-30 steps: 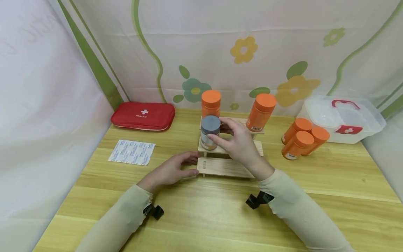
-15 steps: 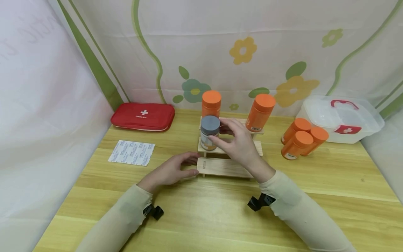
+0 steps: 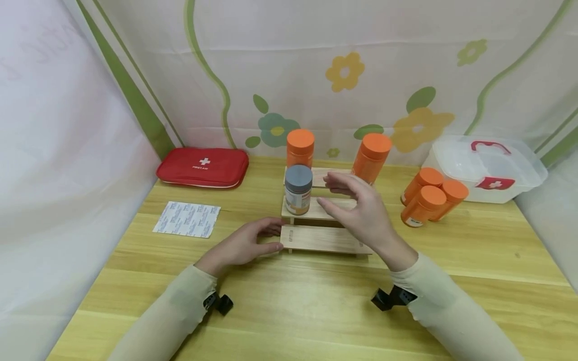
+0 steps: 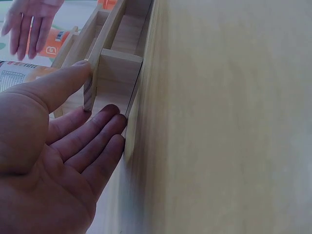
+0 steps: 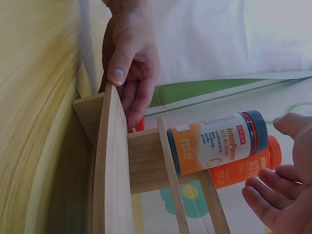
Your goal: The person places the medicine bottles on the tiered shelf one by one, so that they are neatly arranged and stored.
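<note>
A stepped wooden rack (image 3: 324, 239) stands in the middle of the table. My left hand (image 3: 246, 243) grips the left end of its lowest step, thumb at the front corner and fingers at the back edge. A grey-lidded pill bottle (image 3: 298, 193) stands upright at the left of the middle step. Just right of this bottle, apart from it, my right hand (image 3: 361, 208) hovers over the rack with fingers extended and holds nothing. On the top step are an orange bottle (image 3: 300, 145) at the left and another orange bottle (image 3: 372, 156) at the right, its base hidden by my right hand.
Three orange bottles (image 3: 424, 205) stand clustered right of the rack, before a clear first-aid box (image 3: 487, 168) with a red handle. At the left lie a red first-aid pouch (image 3: 203, 168) and a printed white sheet (image 3: 187, 219). A patterned curtain (image 3: 289, 75) hangs behind the table.
My right hand has let go of the grey-lidded bottle and moved right, away from it. The bottle stays on the middle step. My left hand keeps its place on the rack.
</note>
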Demonstrator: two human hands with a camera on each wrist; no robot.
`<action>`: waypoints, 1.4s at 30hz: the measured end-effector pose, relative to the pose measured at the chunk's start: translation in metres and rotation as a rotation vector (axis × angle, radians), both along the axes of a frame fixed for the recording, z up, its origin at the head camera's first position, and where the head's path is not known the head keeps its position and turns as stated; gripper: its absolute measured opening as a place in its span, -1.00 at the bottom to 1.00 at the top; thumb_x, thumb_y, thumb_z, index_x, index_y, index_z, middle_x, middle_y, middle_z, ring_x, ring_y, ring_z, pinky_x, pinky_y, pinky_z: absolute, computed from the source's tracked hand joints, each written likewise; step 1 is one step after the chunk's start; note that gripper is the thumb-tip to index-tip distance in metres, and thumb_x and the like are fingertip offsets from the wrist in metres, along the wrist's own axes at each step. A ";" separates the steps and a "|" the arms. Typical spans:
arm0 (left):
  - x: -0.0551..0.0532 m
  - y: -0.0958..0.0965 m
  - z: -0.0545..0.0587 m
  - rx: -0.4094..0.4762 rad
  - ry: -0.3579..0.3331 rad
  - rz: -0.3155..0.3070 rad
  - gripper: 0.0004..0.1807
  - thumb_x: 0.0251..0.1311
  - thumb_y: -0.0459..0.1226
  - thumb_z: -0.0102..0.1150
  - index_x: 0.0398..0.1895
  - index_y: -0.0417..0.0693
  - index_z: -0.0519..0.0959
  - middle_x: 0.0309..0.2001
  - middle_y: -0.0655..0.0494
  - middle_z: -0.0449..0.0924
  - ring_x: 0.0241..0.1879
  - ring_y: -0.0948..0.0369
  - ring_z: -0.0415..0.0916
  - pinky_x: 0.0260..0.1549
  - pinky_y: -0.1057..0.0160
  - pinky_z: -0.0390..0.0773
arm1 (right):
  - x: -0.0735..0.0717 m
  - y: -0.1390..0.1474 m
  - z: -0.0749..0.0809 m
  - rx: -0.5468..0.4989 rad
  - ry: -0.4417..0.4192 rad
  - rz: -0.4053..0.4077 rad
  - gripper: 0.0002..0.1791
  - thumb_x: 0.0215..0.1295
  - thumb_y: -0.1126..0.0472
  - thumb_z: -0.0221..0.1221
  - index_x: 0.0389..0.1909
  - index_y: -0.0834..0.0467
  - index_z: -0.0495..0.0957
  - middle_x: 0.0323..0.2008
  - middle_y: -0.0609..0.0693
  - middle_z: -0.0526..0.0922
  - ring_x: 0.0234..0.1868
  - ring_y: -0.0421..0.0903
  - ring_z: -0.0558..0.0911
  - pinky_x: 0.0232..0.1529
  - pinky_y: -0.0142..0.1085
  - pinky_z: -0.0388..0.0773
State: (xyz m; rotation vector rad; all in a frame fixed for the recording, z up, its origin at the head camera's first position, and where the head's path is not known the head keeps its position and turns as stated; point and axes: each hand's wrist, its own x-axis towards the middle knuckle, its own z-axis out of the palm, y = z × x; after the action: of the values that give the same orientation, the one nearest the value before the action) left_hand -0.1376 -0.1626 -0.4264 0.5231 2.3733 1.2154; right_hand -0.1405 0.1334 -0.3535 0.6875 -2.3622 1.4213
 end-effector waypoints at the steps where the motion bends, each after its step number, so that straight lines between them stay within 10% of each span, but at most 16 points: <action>1: 0.000 0.000 0.000 0.001 -0.001 0.000 -0.34 0.44 -0.10 0.42 0.54 0.06 0.45 0.37 0.13 0.63 0.40 0.09 0.55 0.55 -0.11 0.43 | 0.001 0.003 0.000 -0.008 0.004 -0.002 -0.41 0.28 0.38 0.49 0.34 0.31 0.60 0.20 0.18 0.73 0.20 0.07 0.74 0.30 -0.25 0.69; 14: -0.001 -0.002 -0.002 0.006 0.008 -0.011 -0.34 0.44 -0.08 0.42 0.53 0.05 0.45 0.36 0.12 0.64 0.40 0.07 0.56 0.53 -0.13 0.44 | 0.017 0.048 -0.002 -0.121 0.087 -0.030 -0.41 0.18 0.62 0.42 0.27 0.35 0.64 0.14 0.30 0.73 0.14 -0.20 0.75 0.28 -0.45 0.64; 28: -0.001 0.000 0.001 -0.003 0.000 -0.012 -0.33 0.43 -0.10 0.42 0.54 0.03 0.45 0.37 0.11 0.63 0.41 0.06 0.55 0.54 -0.13 0.43 | 0.033 0.108 -0.019 -0.024 0.022 -0.206 -0.44 0.28 0.57 0.39 0.31 0.30 0.62 0.15 -0.39 0.70 0.14 -0.39 0.72 0.18 -0.66 0.58; 42: -0.002 -0.002 0.000 -0.003 -0.003 -0.025 -0.34 0.44 -0.07 0.41 0.54 0.07 0.45 0.38 0.11 0.62 0.42 0.05 0.54 0.53 -0.15 0.44 | 0.050 0.158 -0.040 -0.017 -0.089 -0.387 -0.45 0.34 0.45 0.42 0.34 0.34 0.59 0.10 -0.43 0.72 0.07 -0.49 0.71 0.14 -0.74 0.53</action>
State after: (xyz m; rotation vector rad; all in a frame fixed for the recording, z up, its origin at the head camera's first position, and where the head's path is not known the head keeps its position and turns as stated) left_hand -0.1397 -0.1648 -0.4269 0.5477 2.3589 1.2010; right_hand -0.0900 0.2915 -0.3931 0.1483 -2.3790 1.3187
